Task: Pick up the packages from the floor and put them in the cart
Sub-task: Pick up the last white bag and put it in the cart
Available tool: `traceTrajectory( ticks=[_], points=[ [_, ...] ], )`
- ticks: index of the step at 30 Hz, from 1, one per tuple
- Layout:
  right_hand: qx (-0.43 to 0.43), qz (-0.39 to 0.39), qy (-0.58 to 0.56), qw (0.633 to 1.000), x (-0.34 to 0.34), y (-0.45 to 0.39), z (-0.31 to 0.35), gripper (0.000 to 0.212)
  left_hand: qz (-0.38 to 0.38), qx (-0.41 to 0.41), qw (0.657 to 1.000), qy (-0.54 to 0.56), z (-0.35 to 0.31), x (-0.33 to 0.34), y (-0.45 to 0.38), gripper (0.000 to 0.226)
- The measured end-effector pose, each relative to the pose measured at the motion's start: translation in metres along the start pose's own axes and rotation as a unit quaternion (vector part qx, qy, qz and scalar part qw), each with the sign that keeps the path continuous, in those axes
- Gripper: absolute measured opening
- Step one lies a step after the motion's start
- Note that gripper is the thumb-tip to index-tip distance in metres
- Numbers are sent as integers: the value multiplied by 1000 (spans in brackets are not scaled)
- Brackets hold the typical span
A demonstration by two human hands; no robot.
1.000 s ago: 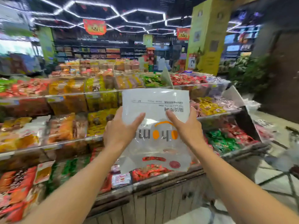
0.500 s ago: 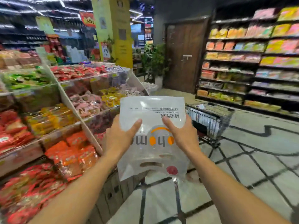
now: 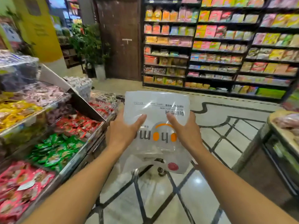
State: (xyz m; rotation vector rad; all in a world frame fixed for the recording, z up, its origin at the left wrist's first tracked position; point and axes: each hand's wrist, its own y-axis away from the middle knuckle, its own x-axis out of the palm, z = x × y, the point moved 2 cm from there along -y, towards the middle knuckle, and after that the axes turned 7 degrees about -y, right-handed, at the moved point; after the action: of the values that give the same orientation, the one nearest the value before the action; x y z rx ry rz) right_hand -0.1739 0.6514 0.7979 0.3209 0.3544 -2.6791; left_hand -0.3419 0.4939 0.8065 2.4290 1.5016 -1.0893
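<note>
The package (image 3: 156, 110) is a flat white plastic bag with orange and grey print, upside down, held upright at the centre, above the floor (image 3: 226, 143). The left hand (image 3: 120, 132) at 9 o'clock and the right hand (image 3: 184, 130) at 3 o'clock pinch its sides, thumbs in front.

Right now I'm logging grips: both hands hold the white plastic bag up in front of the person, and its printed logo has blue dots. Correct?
Not quite. The head view shows the left hand and right hand holding the white plastic bag, but the logo's dots are orange, not blue.
</note>
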Motion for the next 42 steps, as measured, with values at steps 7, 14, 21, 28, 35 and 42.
traceTrajectory(
  ticks=[7, 14, 21, 28, 35, 42],
  points=[
    [15, -44, 22, 999, -9, -121, -30, 78, 62, 35, 997, 21, -27, 90, -117, 65],
    [30, -65, 45, 996, -32, -235, -82, 86, 94, 31, 995, -4, -52, 194, -201, 85],
    [50, -51, 36, 997, -69, -367, -145, 86, 95, 10, 995, -32, -85, 318, -278, 92],
    [46, 14, 56, 997, -84, -507, -176, 85, 74, -57, 996, -4, -110, 406, -353, 96],
    [44, 66, 44, 996, -52, -616, -206, 77, 61, -115, 991, -16, -98, 463, -432, 97],
    [53, 113, 71, 990, 21, -732, -252, 76, 44, -146, 988, -11, -49, 523, -535, 86]
  ],
)
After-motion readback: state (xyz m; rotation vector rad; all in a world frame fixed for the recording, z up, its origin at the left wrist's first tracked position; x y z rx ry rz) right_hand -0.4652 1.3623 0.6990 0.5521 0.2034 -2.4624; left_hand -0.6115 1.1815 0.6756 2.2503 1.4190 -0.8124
